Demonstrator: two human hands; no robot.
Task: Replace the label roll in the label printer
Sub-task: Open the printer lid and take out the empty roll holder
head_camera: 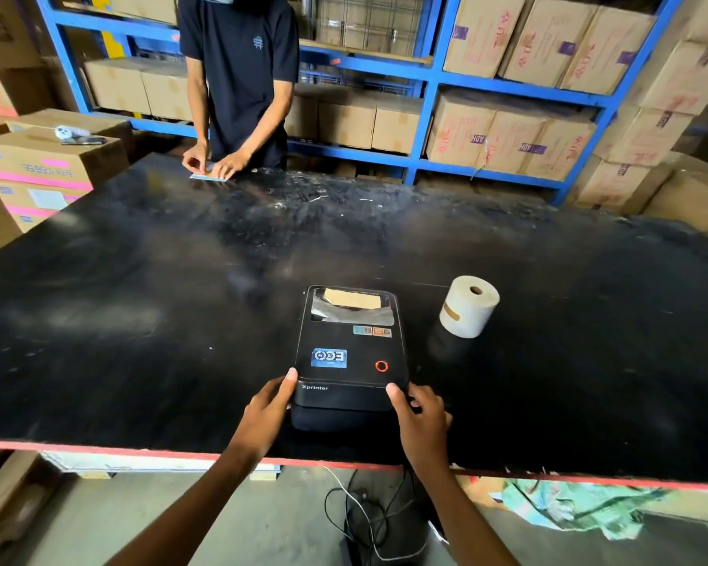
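A black label printer sits near the front edge of the black table, lid closed, a red ring light lit on top. Through its clear window a brown cardboard core shows. My left hand grips the printer's front left corner, thumb on the lid. On the front right corner rests my right hand, its thumb also on the lid. A full white label roll stands on end on the table, just right of the printer and apart from both hands.
Another person stands at the table's far side, hands on a small card. Cardboard boxes are stacked at left, and blue shelving with boxes runs behind. Cables hang below the table's front edge.
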